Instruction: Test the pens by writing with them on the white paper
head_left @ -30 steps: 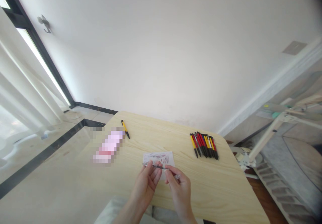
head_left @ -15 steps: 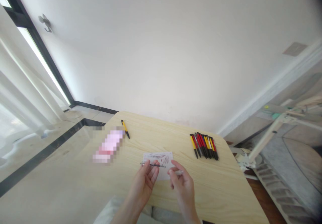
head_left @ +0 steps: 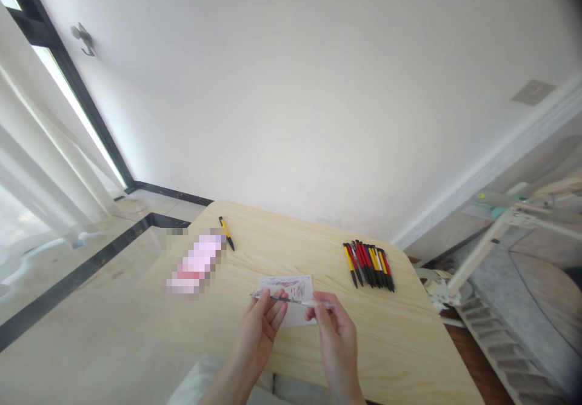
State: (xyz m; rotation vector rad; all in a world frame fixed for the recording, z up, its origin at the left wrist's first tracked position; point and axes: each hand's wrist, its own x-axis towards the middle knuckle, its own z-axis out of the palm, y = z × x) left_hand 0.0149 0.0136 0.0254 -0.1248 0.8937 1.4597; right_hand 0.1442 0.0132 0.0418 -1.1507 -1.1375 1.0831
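Between the thumb and fingers of my left hand (head_left: pixel 260 329) is a thin dark pen refill (head_left: pixel 279 299), lying almost level. My right hand (head_left: pixel 337 332) pinches a pale, see-through pen barrel (head_left: pixel 314 303). Barrel and refill are in line and meet between the two hands; how far one sits inside the other is too small to tell. Under them on the table lies a white sheet of paper (head_left: pixel 299 317) with dark and reddish scribbles. My fingers cover parts of both pieces.
A row of red, yellow and dark pens (head_left: pixel 369 265) lies to the right on the wooden table (head_left: pixel 273 241). One yellow and black pen (head_left: pixel 227 234) lies at the left, beside a pixelated pink-white item (head_left: pixel 197 265). A white wall (head_left: pixel 291 108) stands behind the table.
My right hand has turned the barrel into line with the refill and brought the two together. My left hand has hardly moved and still holds the refill.
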